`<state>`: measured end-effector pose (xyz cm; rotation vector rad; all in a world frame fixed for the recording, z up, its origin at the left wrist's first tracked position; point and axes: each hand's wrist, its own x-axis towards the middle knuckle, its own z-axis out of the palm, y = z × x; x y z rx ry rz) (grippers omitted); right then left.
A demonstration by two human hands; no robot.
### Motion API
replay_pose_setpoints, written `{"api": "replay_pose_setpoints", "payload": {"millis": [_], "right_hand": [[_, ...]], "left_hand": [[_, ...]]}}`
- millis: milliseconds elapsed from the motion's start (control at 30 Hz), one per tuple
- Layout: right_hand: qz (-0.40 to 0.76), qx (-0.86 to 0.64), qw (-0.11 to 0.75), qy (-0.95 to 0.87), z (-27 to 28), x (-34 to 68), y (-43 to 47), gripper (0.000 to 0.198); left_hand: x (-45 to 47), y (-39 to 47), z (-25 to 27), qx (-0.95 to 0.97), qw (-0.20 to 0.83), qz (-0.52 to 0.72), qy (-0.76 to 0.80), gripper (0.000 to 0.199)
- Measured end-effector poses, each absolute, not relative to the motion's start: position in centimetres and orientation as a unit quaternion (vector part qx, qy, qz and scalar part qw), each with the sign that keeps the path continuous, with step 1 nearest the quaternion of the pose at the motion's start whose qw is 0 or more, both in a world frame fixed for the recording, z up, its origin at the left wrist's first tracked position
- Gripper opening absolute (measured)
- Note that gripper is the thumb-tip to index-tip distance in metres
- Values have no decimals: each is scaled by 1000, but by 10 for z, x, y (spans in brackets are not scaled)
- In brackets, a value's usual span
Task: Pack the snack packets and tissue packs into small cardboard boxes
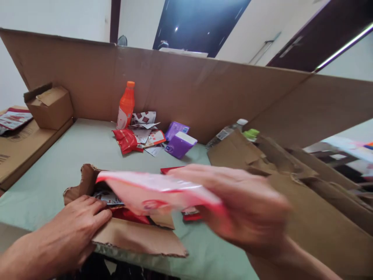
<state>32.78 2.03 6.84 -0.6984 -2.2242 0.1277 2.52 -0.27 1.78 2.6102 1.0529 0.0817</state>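
Observation:
My right hand (244,206), blurred by motion, grips one end of a pink-and-white plastic packet (157,192) and holds it over a small open cardboard box (140,237). The fingers of my left hand (72,227) bend over the box's near left edge and grip it. Inside the box lie a red packet (132,216) and a white printed packet (106,196), partly covered by the pink-and-white one. Partly hidden behind my right hand, another red packet (190,216) rests on the pale green cloth (96,144).
Toward the back stand an orange bottle (126,105), a red pouch (126,140), several flat packets and purple packs (180,146). A closed carton (52,107) sits at left. Cardboard pieces (291,202) and a clear bottle (227,132) are at right. A tall cardboard wall (186,89) borders the back.

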Motion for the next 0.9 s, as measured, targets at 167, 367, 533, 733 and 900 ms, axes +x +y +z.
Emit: {"api": "replay_pose_setpoints", "payload": {"millis": [167,367,533,733,900], "right_hand": [[-74,-281,115,-950,51,264,34,22],[79,-356,-113,-924,19,223,74,22],[167,-323,-21,-932,38,254,69,42],[1,-374,316,-872,41,301,49,31],[57,-440,269,-855,22,300,79,24]], "left_hand": [[23,-6,15,911,168,79,369,62],[25,-7,17,919,143,54,364,50],[10,-23,16,919,27,220,325,50],[-19,-35,-11,795,72,370,475,74],[-1,-20,-33,799,144,335,477,61]]}}
